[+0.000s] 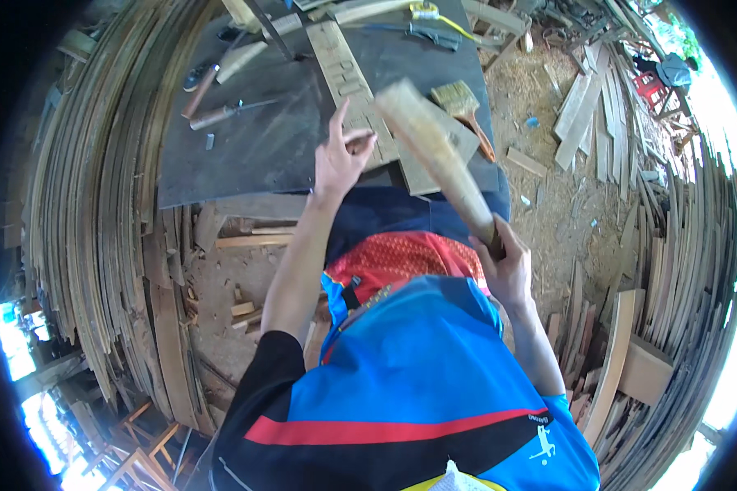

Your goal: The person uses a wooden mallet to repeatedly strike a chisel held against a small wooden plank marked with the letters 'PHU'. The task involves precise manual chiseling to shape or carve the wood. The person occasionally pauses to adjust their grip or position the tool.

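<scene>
Blue jersey with red and black bands (401, 360): it lay nearest, covering the person's torso.
Right hand (508, 260): its fingers were wrapped round the near end of the club, out to the right of the board and farther from it than the other hand.
Thick, pale wooden club (444, 159): its long axis ran forward and leftward from the grip; the far end was blurred and showed just right of the board, its height above it impossible to judge.
Left hand (345, 159): the nearer one, over the left edge of the board's near part; the index finger was stretched forward, the others bent. Whether they pinched anything, or touched the wood, I could not tell.
Long, light-brown carved wooden board (348, 82): it lay ahead of and partly beneath the left hand, its long axis slanting from near right to far left.
Wide bristle brush with a reddish-brown handle (458, 102): it lay right of the board, beyond the club.
Dark grey, flat tabletop (237, 164): it carried the board, the brush and, to the left, a slim tool with a pale handle (213, 119).
Yellow tape measure (423, 11): it sat near the far edge.
</scene>
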### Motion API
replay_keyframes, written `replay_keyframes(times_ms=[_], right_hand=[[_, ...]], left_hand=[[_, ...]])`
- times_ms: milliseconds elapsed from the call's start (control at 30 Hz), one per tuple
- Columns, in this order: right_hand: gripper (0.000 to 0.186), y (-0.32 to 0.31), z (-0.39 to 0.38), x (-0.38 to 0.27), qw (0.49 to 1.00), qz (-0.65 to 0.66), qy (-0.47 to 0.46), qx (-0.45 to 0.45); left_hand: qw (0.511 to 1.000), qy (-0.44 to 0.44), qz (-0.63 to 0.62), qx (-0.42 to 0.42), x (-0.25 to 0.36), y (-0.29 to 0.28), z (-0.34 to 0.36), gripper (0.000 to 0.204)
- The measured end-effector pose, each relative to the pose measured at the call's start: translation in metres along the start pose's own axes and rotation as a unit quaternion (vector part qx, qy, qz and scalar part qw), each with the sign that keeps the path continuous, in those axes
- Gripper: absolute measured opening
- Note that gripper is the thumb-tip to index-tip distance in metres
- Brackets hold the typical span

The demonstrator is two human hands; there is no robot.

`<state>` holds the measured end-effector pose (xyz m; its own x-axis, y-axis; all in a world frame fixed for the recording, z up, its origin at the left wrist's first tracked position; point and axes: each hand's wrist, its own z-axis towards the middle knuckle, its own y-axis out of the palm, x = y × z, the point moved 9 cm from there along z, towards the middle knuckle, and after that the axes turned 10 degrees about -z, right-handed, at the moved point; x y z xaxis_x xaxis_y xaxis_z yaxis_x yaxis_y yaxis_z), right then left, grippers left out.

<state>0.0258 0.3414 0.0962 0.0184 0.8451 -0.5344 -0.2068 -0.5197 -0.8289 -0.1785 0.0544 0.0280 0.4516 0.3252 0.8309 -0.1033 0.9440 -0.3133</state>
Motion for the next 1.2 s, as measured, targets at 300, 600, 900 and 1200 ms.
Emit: replay_keyframes(times_ms=[300,600,900,1200], right_hand=[[0.046,0.002,0.007,-0.014,1.0,0.001,0.0,-0.028],[0.047,-0.013,0.01,-0.03,0.998,0.041,0.042,-0.029],[0.044,0.014,0.022,-0.027,0.992,-0.072,0.021,-0.106],[0.047,-0.019,0.023,-0.06,0.997,-0.003,-0.041,0.062]], left_hand=[[0.999,-0.028,-0.039,0.002,-0.012,0.002,-0.002,0.092],[0.967,-0.11,-0.204,0.107,-0.033,-0.037,-0.031,0.041],[0.983,-0.121,-0.115,0.071,-0.033,-0.032,-0.021,0.021],[0.976,-0.145,-0.149,0.062,-0.055,-0.026,-0.028,0.017]])
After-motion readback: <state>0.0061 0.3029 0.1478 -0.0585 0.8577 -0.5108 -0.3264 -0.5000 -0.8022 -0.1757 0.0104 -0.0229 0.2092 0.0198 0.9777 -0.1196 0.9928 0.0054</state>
